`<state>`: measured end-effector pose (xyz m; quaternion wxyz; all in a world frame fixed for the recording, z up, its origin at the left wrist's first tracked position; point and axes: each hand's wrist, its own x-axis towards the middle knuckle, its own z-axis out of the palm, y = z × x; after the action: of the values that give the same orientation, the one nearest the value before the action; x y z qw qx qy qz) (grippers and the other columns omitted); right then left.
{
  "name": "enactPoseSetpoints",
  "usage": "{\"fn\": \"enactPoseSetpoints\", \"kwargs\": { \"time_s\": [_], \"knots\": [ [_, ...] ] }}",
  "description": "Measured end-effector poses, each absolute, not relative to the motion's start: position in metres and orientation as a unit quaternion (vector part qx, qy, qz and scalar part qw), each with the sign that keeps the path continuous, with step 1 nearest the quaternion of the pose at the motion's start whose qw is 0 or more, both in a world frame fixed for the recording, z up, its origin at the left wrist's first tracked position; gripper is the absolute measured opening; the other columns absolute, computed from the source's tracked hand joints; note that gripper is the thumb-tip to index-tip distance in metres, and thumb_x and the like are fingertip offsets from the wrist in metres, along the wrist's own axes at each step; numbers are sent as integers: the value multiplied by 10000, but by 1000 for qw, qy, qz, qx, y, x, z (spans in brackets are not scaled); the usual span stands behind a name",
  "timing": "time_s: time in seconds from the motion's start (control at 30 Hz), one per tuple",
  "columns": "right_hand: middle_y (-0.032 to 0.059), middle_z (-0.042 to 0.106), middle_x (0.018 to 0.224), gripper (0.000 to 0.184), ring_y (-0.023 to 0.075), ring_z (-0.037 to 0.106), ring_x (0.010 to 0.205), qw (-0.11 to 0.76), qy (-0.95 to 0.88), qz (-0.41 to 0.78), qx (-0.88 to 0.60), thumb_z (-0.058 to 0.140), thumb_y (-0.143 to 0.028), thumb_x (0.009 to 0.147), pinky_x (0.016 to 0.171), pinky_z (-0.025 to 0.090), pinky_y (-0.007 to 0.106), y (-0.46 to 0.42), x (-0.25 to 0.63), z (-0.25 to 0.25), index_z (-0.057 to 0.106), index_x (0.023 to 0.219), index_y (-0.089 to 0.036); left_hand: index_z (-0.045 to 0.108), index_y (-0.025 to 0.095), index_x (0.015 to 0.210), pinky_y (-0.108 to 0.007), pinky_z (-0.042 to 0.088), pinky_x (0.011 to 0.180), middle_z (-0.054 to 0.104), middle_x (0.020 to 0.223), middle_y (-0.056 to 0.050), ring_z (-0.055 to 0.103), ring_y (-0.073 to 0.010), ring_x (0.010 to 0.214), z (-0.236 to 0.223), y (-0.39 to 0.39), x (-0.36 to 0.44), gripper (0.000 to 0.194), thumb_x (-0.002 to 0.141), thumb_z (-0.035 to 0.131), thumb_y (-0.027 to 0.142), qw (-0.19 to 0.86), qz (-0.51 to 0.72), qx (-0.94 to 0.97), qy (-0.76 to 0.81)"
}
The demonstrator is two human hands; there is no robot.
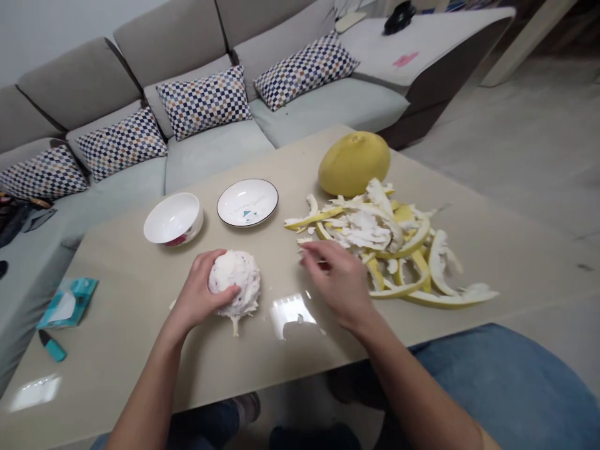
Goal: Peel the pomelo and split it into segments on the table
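A peeled pomelo [240, 281], covered in white pith with pinkish specks, rests on the table. My left hand [202, 290] grips its left side, thumb across the front and fingers over the top. A strip of pith hangs off its lower edge. To the right, my right hand [338, 278] is at the near edge of the peel pile [375, 228], thumb and fingers pinched together. A whitish scrap shows by its fingertips, but I cannot tell whether they hold it. The pile mixes yellow rind strips with white pith.
A whole yellow pomelo [355, 164] stands behind the peel. Beyond my left hand are a white bowl [173, 219] and a dark-rimmed plate [247, 202]. A tissue pack [68, 303] and a teal-handled object [52, 346] lie at left. A sofa [215, 150] borders the glossy table [140, 356].
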<state>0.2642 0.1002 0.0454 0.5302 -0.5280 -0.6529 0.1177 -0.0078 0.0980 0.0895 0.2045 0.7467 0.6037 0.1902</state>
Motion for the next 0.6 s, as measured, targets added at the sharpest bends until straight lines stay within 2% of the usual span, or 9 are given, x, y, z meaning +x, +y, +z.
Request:
{"fn": "enactPoseSetpoints", "kwargs": {
  "time_s": [0.17, 0.23, 0.3, 0.33, 0.4, 0.47, 0.6],
  "knots": [
    [138, 687, 1030, 264, 274, 650, 965, 470, -630, -106, -609, 500, -161, 901, 859, 518, 446, 115, 332, 54, 721, 1044, -179, 449, 262, 1370, -506, 345, 1159, 457, 1419, -105, 441, -310, 1351, 91, 98, -15, 663, 772, 693, 414, 224, 189, 748, 595],
    [185, 663, 1154, 259, 341, 611, 1086, 435, -628, -154, -627, 541, -202, 902, 949, 463, 553, 116, 341, 56, 713, 1091, -158, 423, 254, 1383, -519, 335, 1161, 447, 1426, -115, 438, -315, 1351, 90, 97, -15, 701, 765, 707, 422, 222, 193, 748, 595],
    [198, 633, 1255, 265, 370, 565, 1183, 432, -644, -151, -613, 577, -235, 912, 996, 426, 603, 111, 331, 57, 699, 1136, -164, 392, 237, 1387, -530, 336, 1158, 450, 1417, -127, 444, -319, 1339, 86, 95, -15, 749, 746, 732, 420, 214, 200, 749, 595],
    [187, 637, 1262, 264, 353, 570, 1190, 443, -662, -125, -591, 580, -237, 922, 999, 443, 588, 105, 320, 57, 694, 1152, -176, 381, 231, 1384, -534, 339, 1155, 452, 1408, -131, 446, -321, 1335, 84, 93, -13, 767, 734, 746, 416, 205, 205, 751, 594],
    [145, 694, 1166, 260, 277, 634, 1100, 466, -718, -30, -516, 551, -212, 951, 944, 527, 490, 92, 290, 56, 682, 1174, -194, 371, 230, 1370, -544, 334, 1158, 439, 1404, -136, 429, -327, 1346, 80, 87, -9, 786, 717, 769, 412, 179, 215, 759, 588],
    [121, 719, 1131, 258, 240, 657, 1069, 459, -769, 58, -442, 542, -201, 962, 930, 557, 432, 82, 258, 54, 679, 1181, -190, 369, 235, 1359, -556, 320, 1168, 393, 1430, -144, 383, -339, 1384, 76, 80, -3, 798, 703, 787, 417, 148, 225, 764, 586],
    [153, 720, 1120, 241, 245, 669, 1039, 450, -813, 62, -363, 553, -169, 950, 913, 567, 396, 78, 217, 53, 687, 1143, -113, 357, 224, 1369, -554, 332, 1164, 289, 1496, -168, 318, -347, 1430, 71, 66, 11, 793, 722, 775, 412, 116, 225, 752, 609]
  ]
}}
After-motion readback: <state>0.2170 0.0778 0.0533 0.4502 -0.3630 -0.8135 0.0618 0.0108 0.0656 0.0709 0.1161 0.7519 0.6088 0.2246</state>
